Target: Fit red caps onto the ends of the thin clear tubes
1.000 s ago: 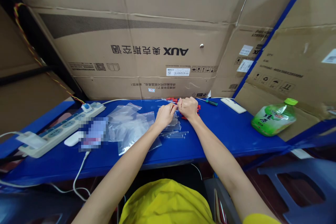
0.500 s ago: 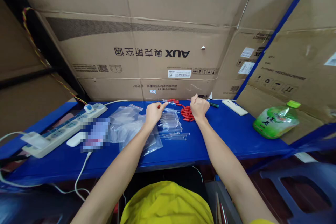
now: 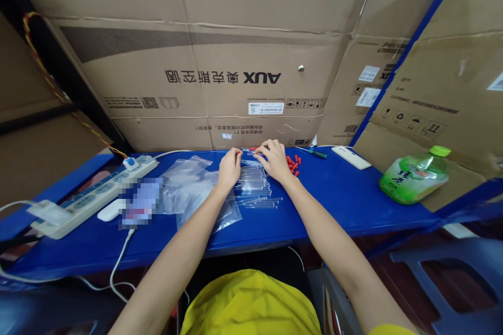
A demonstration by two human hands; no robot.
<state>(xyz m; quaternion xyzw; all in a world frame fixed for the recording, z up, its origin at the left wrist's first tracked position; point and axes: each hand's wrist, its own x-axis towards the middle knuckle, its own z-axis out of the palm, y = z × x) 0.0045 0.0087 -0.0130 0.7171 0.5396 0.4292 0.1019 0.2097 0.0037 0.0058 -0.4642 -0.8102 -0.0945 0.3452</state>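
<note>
While both forearms stretch forward over the blue worktop (image 3: 346,204), bare surface lies open along its front edge and toward the right, up to the green bottle (image 3: 412,177). Close to the back edge, the left hand (image 3: 230,167) curls loosely, fingertips on the clear tubes (image 3: 255,186); the right hand (image 3: 273,159) spreads narrow over their far ends, beside the red caps (image 3: 294,164). Behind, a cardboard box (image 3: 220,78) reads "AUX", upside down.

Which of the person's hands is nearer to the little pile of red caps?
Right. The right hand lies just beside the red caps; the left hand sits farther off, across the clear tubes.
</note>
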